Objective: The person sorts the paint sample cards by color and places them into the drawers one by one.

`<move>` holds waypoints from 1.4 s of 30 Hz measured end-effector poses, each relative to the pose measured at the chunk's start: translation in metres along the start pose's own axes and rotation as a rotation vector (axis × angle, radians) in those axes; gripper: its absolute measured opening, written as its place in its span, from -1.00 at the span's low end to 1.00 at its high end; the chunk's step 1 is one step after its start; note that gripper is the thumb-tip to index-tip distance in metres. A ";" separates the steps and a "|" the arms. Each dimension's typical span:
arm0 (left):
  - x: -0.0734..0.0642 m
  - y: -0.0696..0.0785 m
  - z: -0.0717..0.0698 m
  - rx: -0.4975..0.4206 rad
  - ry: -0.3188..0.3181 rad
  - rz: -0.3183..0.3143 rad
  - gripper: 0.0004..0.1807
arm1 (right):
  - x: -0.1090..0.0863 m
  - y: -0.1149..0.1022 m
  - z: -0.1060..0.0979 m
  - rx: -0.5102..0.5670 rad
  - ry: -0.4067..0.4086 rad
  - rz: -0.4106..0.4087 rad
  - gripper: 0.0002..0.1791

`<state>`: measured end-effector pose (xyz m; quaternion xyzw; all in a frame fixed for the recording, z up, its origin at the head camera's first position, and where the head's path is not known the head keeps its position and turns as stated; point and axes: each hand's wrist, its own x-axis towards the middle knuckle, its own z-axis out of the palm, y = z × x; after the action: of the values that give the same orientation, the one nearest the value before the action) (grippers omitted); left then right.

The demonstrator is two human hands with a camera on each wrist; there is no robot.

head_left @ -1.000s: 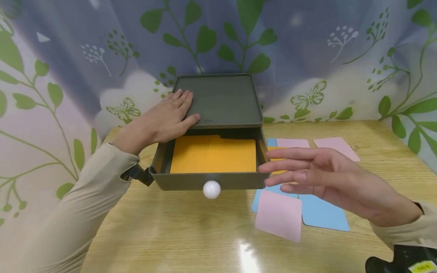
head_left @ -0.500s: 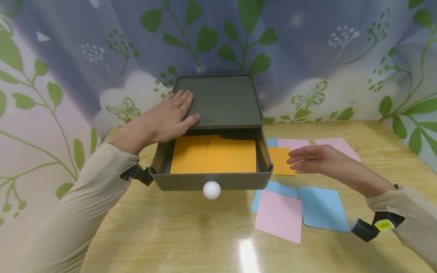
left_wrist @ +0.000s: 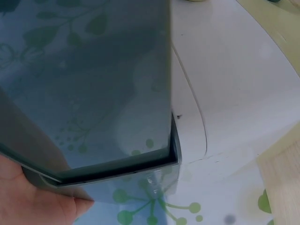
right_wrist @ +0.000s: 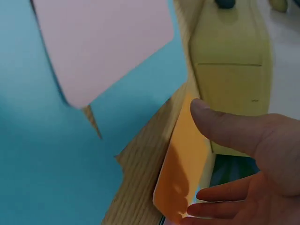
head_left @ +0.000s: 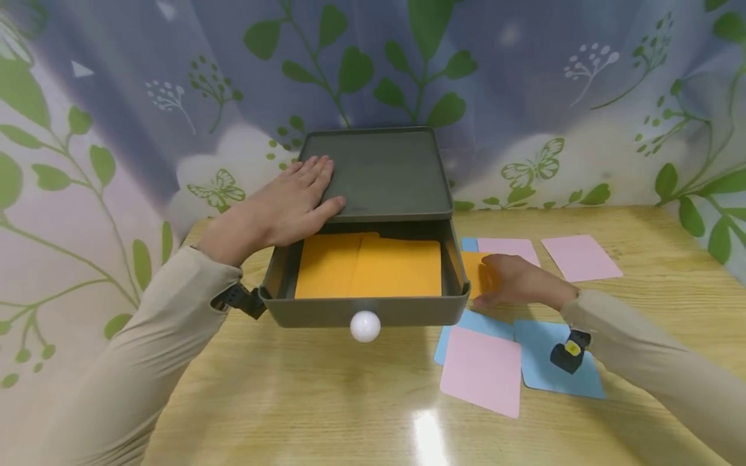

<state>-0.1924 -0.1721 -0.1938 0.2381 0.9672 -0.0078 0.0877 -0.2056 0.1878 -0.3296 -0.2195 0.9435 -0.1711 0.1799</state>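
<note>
Right hand [head_left: 514, 279] over one orange card [head_left: 473, 272], three pink cards [head_left: 482, 372], one box [head_left: 387, 171]

A curtained table nook, room type unclear: leaf-print curtain [head_left: 495, 84] fills the frame's top, wood-grained table [head_left: 291, 395] its bottom.

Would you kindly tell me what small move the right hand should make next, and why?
Probably, the right hand should pinch the orange card outside the drawer: it is at that card with thumb and fingers apart, while similarly orange pieces lie inside the open drawer.
</note>
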 end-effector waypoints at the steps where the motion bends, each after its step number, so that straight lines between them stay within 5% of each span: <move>1: 0.000 0.000 0.000 0.000 0.001 0.002 -0.21 | 0.002 0.001 0.001 -0.007 0.003 -0.009 0.01; 6: -0.001 0.001 0.001 0.004 0.011 0.007 -0.21 | 0.011 0.008 0.003 -0.022 -0.004 -0.022 0.04; 18: 0.000 0.000 0.001 0.002 0.021 0.006 -0.21 | 0.019 0.011 0.003 -0.024 -0.006 0.094 0.12; 30: 0.001 -0.001 0.003 -0.007 0.023 0.002 -0.21 | 0.016 0.015 0.006 -0.028 0.112 0.070 0.11; 35: 0.002 -0.001 0.003 -0.015 0.027 0.007 -0.20 | 0.013 0.024 0.006 -0.001 0.202 0.049 -0.03; 42: 0.001 -0.002 0.002 -0.013 0.019 0.007 -0.20 | 0.001 0.030 -0.006 0.147 0.296 0.087 -0.50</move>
<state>-0.1941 -0.1738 -0.1963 0.2408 0.9673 0.0011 0.0799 -0.2198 0.2142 -0.3373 -0.1371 0.9532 -0.2625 0.0616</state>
